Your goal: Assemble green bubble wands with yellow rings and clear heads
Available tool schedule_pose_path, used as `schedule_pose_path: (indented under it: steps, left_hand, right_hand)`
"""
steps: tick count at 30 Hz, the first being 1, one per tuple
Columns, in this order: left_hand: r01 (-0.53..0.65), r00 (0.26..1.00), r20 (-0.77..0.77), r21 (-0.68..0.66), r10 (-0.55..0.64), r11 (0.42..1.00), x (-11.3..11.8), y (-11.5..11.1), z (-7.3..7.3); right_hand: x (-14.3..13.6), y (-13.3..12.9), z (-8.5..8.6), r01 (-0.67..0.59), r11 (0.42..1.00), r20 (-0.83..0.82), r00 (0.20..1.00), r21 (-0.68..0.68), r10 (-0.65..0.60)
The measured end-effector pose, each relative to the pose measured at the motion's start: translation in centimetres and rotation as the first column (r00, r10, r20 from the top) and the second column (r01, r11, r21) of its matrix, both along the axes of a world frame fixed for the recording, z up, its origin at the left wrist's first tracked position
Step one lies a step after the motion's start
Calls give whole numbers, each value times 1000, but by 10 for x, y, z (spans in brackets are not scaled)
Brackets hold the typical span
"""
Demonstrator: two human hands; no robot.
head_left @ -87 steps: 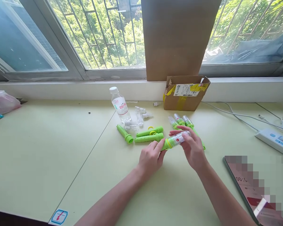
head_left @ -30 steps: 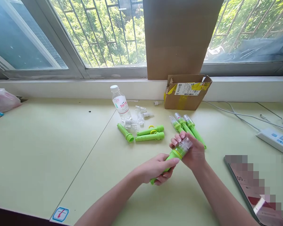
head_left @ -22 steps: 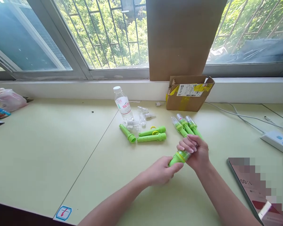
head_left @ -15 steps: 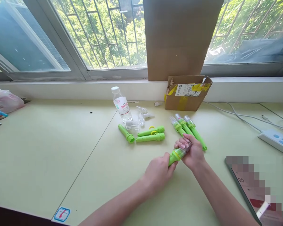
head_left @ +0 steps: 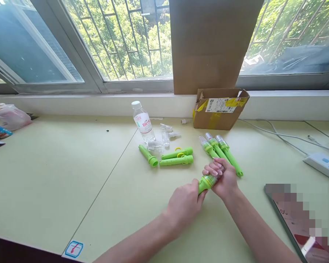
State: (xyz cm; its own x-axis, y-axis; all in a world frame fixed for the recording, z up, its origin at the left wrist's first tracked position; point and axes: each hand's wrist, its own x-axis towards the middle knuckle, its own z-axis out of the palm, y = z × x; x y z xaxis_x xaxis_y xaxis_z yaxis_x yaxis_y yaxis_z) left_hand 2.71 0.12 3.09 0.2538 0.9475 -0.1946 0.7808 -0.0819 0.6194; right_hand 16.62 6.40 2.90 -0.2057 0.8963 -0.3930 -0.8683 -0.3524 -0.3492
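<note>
My left hand [head_left: 185, 202] is wrapped round the green body of a tube [head_left: 205, 183] held above the table. The clear upper end of that same tube is inside my right hand [head_left: 224, 179], whose fingers are closed over it and hide much of it. Just behind my right hand lie three green tubes with clear tops [head_left: 225, 148], side by side. Further left are two green tubes [head_left: 177, 160] with yellow rings, and another open-ended green tube [head_left: 148, 156]. Several clear plastic caps [head_left: 166, 138] lie behind them.
A water bottle [head_left: 144, 124] stands behind the caps. An open cardboard box [head_left: 216, 117] is at the back by the window sill. On the right are a power strip [head_left: 322, 164], cables and a phone [head_left: 285, 215]. A plastic bag [head_left: 12, 117] lies far left.
The whole view has shifted slightly, so things appear a little further right. Both hands keep their hold on the tube, with the fingers of my right hand slightly moved round its clear end.
</note>
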Motion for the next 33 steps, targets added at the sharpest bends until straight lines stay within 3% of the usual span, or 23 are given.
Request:
schedule_pose_path:
  steps: [2,5,6,7,9,10,11,13,16,18,20,21,24,25,27,28,29,30,31,33]
  left_hand:
    - [0,1000,-18,2,0,1000,1,-1,0]
    - [95,941,337,-197,-24,976,-6,4,13]
    - [183,882,471,-353,5,917,-9,6,19]
    - [296,823,565,-509,55,809,-12,8,24]
    - [487,717,683,-633,138,601,-15,10,32]
    - [527,690,705,-643,162,555,-15,11,33]
    - [524,686,709,-637,163,565,-14,10,33]
    - [415,742,662,-581,109,700,-11,7,29]
    - [157,903,428,-298,-15,941,-2,0,16]
    - [18,982,190,-99,2,995,3,-4,7]
    - [-34,998,44,-34,35,999,5,-5,1]
    - [-35,998,47,-34,37,999,5,-4,1]
    - [69,936,352,-189,2,980,-3,2,9]
    - [164,874,486,-338,23,927,-7,5,14]
    - [416,754,648,-595,104,688,-14,10,24]
    - [515,711,691,-635,127,576,-16,12,28]
    - [557,689,712,-639,134,530,-18,12,30]
    - [545,694,710,-628,122,555,-17,12,31]
    - [497,716,692,-602,97,625,-16,11,30]
    - [316,801,598,-466,31,826,-10,6,24]
  right_hand:
    - [-1,1,-1,1,999,32,999,-49,0]
    - [3,-1,4,-92,989,47,995,116,87]
    - [6,-2,7,-124,972,52,992,200,116]
    - [8,-3,10,-148,951,55,989,272,138]
    - [14,-5,15,-174,917,39,984,359,172]
    - [15,-6,16,-186,907,25,981,378,190]
    - [16,-6,18,-195,903,12,978,384,207]
    - [16,-7,18,-193,913,-9,978,359,210]
    - [9,-5,15,-106,964,-1,994,244,109]
    - [3,-4,12,-27,992,45,999,124,22]
    - [-2,-2,9,42,999,113,993,-3,-41]
    - [-2,-1,8,59,997,139,989,-40,-52]
    - [2,-2,10,-21,998,134,991,60,13]
    - [5,-3,12,-78,985,115,991,152,60]
    - [12,-5,17,-158,934,72,987,321,143]
    - [14,-6,20,-183,906,51,983,380,178]
    - [16,-7,22,-202,886,31,978,416,208]
    - [17,-8,23,-214,877,15,973,430,230]
    - [17,-8,24,-212,881,2,973,422,232]
    - [13,-7,22,-162,923,-14,984,348,178]
